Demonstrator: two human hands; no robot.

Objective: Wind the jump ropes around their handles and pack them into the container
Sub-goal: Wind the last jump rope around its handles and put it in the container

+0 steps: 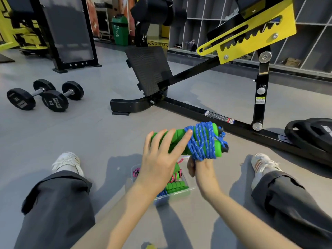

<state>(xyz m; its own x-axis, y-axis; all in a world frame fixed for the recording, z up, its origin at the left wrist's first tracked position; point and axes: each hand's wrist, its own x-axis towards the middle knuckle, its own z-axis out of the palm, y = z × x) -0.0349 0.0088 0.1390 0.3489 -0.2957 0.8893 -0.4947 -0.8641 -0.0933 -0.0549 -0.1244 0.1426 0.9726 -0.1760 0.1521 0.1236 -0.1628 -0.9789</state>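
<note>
A jump rope with two green foam handles (179, 139) is held level above the floor, its blue rope (203, 141) wound in many turns around the right half of the handles. My left hand (161, 155) grips the left end of the handles, fingers spread over them. Below the coil, my right hand (199, 168) pinches the rope's loose end. Under both hands a clear plastic container (181, 192) sits on the floor between my legs. It holds more green handles with pink and blue rope, partly hidden by my left arm.
A black and yellow gym bench frame (197, 112) crosses the floor just beyond my hands. Two black dumbbells (45, 96) lie at the left. Black weight plates (310, 133) lie at the right. My legs and white shoes flank the container.
</note>
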